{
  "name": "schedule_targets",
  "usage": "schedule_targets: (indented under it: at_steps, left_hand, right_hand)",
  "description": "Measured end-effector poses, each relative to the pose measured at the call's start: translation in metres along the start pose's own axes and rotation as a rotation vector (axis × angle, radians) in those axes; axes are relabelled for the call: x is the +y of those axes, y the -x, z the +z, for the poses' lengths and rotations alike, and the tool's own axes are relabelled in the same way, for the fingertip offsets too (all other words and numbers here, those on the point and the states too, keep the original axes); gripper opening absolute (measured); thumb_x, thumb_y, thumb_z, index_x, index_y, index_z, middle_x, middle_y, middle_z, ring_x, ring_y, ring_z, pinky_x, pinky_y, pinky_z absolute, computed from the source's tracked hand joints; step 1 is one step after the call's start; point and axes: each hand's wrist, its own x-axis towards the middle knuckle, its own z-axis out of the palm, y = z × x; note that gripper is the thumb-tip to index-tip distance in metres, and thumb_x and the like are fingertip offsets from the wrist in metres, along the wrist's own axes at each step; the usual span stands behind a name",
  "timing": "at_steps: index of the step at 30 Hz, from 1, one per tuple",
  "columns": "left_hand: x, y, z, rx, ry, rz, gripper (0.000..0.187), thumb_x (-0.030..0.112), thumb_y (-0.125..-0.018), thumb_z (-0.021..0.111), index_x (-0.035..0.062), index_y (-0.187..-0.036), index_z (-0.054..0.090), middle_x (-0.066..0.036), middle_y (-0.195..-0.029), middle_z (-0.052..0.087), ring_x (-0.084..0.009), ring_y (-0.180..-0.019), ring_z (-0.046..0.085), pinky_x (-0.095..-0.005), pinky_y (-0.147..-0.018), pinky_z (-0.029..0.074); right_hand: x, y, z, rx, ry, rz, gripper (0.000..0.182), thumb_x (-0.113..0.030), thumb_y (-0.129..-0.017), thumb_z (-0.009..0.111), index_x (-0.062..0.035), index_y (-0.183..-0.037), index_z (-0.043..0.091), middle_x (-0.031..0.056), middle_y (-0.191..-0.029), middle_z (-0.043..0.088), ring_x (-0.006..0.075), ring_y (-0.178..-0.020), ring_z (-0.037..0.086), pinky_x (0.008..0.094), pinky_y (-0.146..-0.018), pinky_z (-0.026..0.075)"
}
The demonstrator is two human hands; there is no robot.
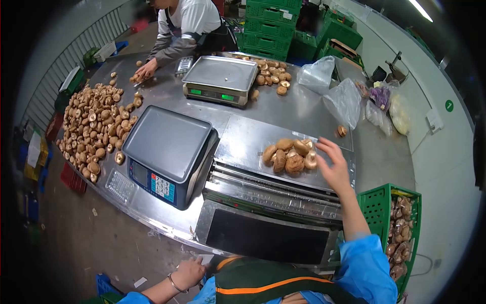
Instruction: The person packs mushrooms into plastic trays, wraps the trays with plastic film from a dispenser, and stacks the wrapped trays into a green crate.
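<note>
Your right hand (331,164) is at the right edge of a clustered batch of mushrooms (294,163), its fingers spread and open, closed on nothing; whether a fingertip touches the batch you cannot tell from here; the batch lies on the flat metal plate (240,137), just beyond the rollers (263,187), and glints near it suggest clear film, though how far it is covered is unclear; your left hand (188,272) is low by your apron (253,278), fingers curled beside a white slip (206,259), and you cannot tell whether they hold it; as for what looks done, the green crate (372,202) at your right has shiny, seemingly wrapped mushroom packs (403,207) in it; as for what looks undone, a large loose pile (96,116) spreads over the worktop (167,96) left of the nearer scale (167,142), more loose mushrooms (281,90) lie by the farther scale (220,71), and a co-worker's hand (147,70) is on a few others.
</note>
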Motion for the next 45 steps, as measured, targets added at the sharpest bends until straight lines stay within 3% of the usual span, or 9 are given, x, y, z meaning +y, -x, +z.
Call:
schedule_targets:
  at_steps: [2,6,10,15,24,30,32,38,45]
  left_hand:
    - [0.039,-0.032,-0.065,-0.288,-0.077,-0.231,0.02,0.02,-0.084,0.049,0.0129,-0.096,0.063,-0.014,-0.08,0.064,-0.0314,-0.075,0.062,-0.0401,-0.061,0.051]
    - [0.058,-0.113,-0.12,0.564,0.041,0.022,0.019,0.011,-0.076,0.061,0.0071,-0.095,0.06,-0.01,-0.082,0.059,-0.0271,-0.08,0.057,-0.0352,-0.066,0.044]
    - [0.04,-0.197,-0.147,0.871,-0.085,0.068,0.03,0.009,-0.074,0.062,0.0049,-0.103,0.056,-0.012,-0.094,0.054,-0.0287,-0.091,0.049,-0.0395,-0.079,0.037]
    - [0.073,-0.278,-0.154,0.74,-0.031,0.373,0.055,0.025,-0.073,0.067,0.0039,-0.12,0.045,-0.015,-0.114,0.048,-0.0331,-0.107,0.044,-0.0438,-0.094,0.03]
    - [0.052,-0.336,-0.148,0.352,-0.119,0.134,0.093,0.046,-0.061,0.072,0.005,-0.132,0.029,-0.023,-0.128,0.038,-0.0385,-0.121,0.034,-0.0536,-0.101,0.02]
    - [0.065,-0.346,-0.162,0.487,-0.174,0.26,0.097,0.048,-0.057,0.074,0.0036,-0.131,0.029,-0.022,-0.127,0.039,-0.0381,-0.121,0.034,-0.053,-0.102,0.022]
    - [0.064,-0.355,-0.165,0.184,-0.008,0.191,0.102,0.05,-0.057,0.074,0.0027,-0.133,0.026,-0.025,-0.131,0.034,-0.0404,-0.124,0.029,-0.0495,-0.102,0.024]
    - [0.057,-0.348,-0.167,0.382,-0.142,0.259,0.108,0.052,-0.053,0.077,0.0022,-0.133,0.025,-0.026,-0.133,0.03,-0.042,-0.126,0.025,-0.0486,-0.101,0.027]
    - [0.04,-0.354,-0.154,0.272,0.219,0.463,0.101,0.042,-0.052,0.08,0.0062,-0.132,0.03,-0.023,-0.13,0.035,-0.0429,-0.12,0.034,-0.0447,-0.097,0.035]
  right_hand:
    - [0.011,0.03,-0.023,0.088,-0.046,0.181,0.019,-0.01,-0.076,0.061,-0.0022,-0.093,0.061,0.0117,-0.094,0.06,0.0227,-0.085,0.056,0.0301,-0.076,0.044]
    - [0.034,0.104,-0.038,0.056,0.191,0.431,0.01,-0.011,-0.077,0.061,-0.0012,-0.08,0.06,0.008,-0.071,0.056,0.0169,-0.059,0.052,0.0286,-0.057,0.043]
    - [0.022,0.106,-0.037,0.095,0.134,0.414,0.011,-0.012,-0.075,0.063,-0.0014,-0.076,0.058,0.0087,-0.071,0.055,0.0189,-0.06,0.054,0.0296,-0.058,0.045]
    - [0.014,0.016,0.004,-0.062,0.048,0.078,0.043,-0.021,-0.082,0.054,-0.0094,-0.123,0.048,0.021,-0.13,0.039,0.0358,-0.12,0.037,0.041,-0.1,0.029]
    - [0.063,-0.07,0.05,-0.503,-0.02,0.076,0.036,-0.022,-0.077,0.059,-0.0083,-0.11,0.058,0.0183,-0.116,0.05,0.0285,-0.102,0.053,0.0343,-0.089,0.041]
    - [0.067,-0.068,0.053,-0.462,0.248,0.18,0.034,-0.02,-0.073,0.063,-0.0081,-0.105,0.06,0.0166,-0.102,0.052,0.0327,-0.099,0.045,0.0362,-0.088,0.04]
    - [0.073,-0.066,0.059,-0.367,0.286,0.149,0.034,-0.02,-0.073,0.065,-0.0083,-0.105,0.06,0.0152,-0.105,0.052,0.0316,-0.097,0.048,0.0369,-0.087,0.041]
    - [0.041,-0.041,0.04,0.056,-0.093,0.02,0.035,-0.023,-0.077,0.063,-0.0071,-0.108,0.058,0.0113,-0.115,0.054,0.0272,-0.098,0.054,0.0386,-0.089,0.04]
    - [0.034,0.008,0.03,-0.312,0.106,-0.108,0.043,-0.026,-0.082,0.057,-0.0073,-0.12,0.049,0.0133,-0.118,0.052,0.0313,-0.115,0.044,0.0449,-0.102,0.023]
